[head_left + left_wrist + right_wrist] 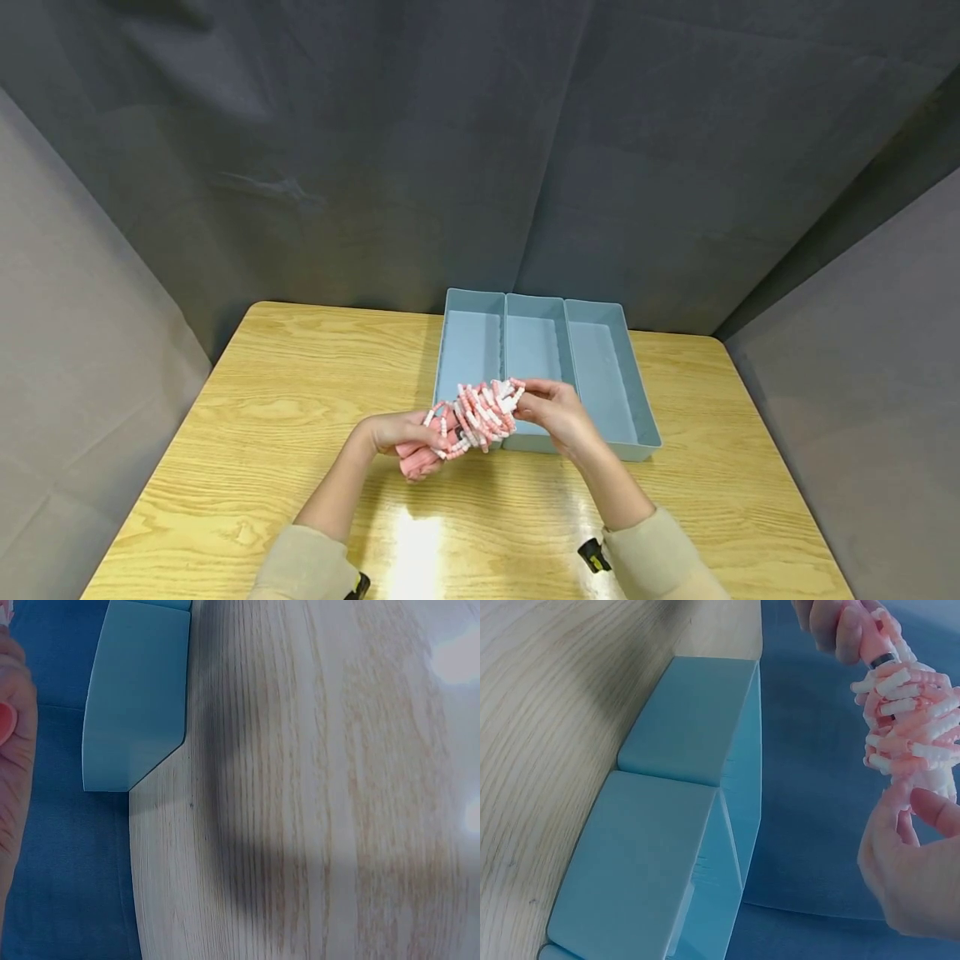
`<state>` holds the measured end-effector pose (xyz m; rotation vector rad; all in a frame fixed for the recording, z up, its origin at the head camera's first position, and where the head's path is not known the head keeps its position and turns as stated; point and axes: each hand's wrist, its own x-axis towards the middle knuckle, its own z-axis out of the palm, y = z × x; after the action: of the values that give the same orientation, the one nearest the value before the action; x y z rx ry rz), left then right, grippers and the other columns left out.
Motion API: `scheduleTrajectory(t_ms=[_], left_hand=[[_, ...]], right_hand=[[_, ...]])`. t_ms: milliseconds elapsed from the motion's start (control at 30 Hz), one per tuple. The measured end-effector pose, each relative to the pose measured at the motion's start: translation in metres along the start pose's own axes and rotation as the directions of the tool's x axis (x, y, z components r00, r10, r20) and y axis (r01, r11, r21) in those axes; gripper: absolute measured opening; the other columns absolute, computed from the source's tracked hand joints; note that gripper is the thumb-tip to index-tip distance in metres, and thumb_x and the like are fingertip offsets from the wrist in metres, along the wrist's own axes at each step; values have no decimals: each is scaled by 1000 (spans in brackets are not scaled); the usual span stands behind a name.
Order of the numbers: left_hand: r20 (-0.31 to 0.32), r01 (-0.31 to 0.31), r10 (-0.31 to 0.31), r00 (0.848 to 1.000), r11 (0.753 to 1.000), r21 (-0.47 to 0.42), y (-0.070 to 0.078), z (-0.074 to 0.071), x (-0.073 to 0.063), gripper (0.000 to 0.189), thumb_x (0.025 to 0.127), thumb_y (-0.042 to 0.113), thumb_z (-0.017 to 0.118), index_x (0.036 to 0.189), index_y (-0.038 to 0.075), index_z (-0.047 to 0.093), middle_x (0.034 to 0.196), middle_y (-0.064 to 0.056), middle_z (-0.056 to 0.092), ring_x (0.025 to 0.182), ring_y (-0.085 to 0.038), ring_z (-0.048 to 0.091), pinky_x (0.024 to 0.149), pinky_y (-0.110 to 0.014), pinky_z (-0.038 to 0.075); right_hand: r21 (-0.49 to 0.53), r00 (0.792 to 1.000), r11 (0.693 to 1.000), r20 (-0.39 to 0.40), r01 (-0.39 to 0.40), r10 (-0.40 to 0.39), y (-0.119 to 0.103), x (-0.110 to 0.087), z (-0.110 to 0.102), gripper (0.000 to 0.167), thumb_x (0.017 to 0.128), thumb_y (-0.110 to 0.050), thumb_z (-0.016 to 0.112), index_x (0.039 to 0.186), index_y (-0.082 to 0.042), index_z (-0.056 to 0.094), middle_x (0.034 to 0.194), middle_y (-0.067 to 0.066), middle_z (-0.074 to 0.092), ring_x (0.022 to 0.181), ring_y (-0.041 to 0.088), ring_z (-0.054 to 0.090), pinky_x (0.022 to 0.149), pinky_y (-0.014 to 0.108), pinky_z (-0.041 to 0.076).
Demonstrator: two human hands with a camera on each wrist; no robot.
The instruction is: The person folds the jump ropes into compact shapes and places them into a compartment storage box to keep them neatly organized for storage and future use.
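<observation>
A beaded jump rope (486, 414) in pink and white is gathered into a bundle above the front of the blue bins. My left hand (396, 432) grips its pink handles (418, 463), which point toward the front left. At the bundle's other end, my right hand (557, 413) pinches the beads between thumb and fingers. The right wrist view shows the bundle of beads (915, 712) wrapped in several turns, with a dark band where one handle meets it. In the left wrist view, only part of the left hand (16, 761) and one handle end (6, 722) appear.
Three long blue-grey bins (468, 342) stand side by side on the wooden table (322, 358), below and behind the hands. Dark cloth (420, 167) hangs behind the table, and lighter panels (90, 333) flank both sides.
</observation>
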<state>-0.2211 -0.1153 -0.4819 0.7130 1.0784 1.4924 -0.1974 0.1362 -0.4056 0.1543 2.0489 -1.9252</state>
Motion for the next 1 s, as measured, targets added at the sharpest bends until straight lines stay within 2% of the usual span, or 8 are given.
scheduleTrajectory(t_ms=[233,433,533,633,733,800,867,1000], left_hand=[[3,2,-2,1000,1000,-3,-2,0,1,18,91,12,35,98,4,50,62,-3,53,48,-12,50,46,-26,42],[5,12,-12,1000,1000,-1,-1,1,1,19,91,15,36,100,2,48,61,-3,54,47,-12,51,46,-27,43],[8,12,-12,1000,1000,3,-2,0,1,19,91,16,37,100,3,47,61,-3,54,47,-12,51,46,-28,43],[8,4,-4,1000,1000,3,-4,-1,1,19,91,17,37,99,4,48,62,-3,54,47,-12,50,46,-28,43],[12,2,-2,1000,1000,6,-4,-1,1,19,91,19,38,98,4,47,62,-2,55,47,-12,50,45,-28,43],[17,6,-6,1000,1000,13,-4,-2,0,19,91,20,39,97,4,47,61,-2,54,47,-12,50,45,-28,43],[19,10,-10,1000,1000,22,-3,-2,0,20,91,21,39,96,3,46,61,-2,54,46,-12,50,44,-28,43],[21,24,-24,999,999,25,-1,-1,-1,18,92,20,40,93,3,47,62,-3,55,46,-12,51,44,-28,44]], right_hand=[[-15,1000,1000,0,27,-27,3,1,0,35,85,1,54,119,10,52,98,10,63,76,11,62,80,31,51],[-54,996,995,40,81,-79,6,3,-2,32,85,0,53,116,11,54,98,13,63,77,12,62,82,37,51],[-112,991,986,66,124,-117,4,3,-3,30,87,-1,51,115,11,56,99,16,63,77,13,61,80,39,52],[-216,983,960,91,178,-162,1,2,-5,30,89,-2,48,116,8,57,100,18,63,77,14,62,78,38,52],[-333,968,911,134,244,-211,-1,2,-9,30,90,-4,48,116,6,58,93,17,64,73,17,59,67,32,51],[-376,957,882,172,283,-234,-1,3,-11,28,90,-6,48,115,3,60,94,15,64,77,18,59,66,27,49],[-380,941,866,222,326,-256,0,5,-15,27,91,-6,48,113,2,61,97,15,64,83,19,59,68,27,48],[-337,908,861,314,381,-278,3,9,-21,25,91,-2,47,109,1,64,107,15,63,94,19,58,80,31,49]])
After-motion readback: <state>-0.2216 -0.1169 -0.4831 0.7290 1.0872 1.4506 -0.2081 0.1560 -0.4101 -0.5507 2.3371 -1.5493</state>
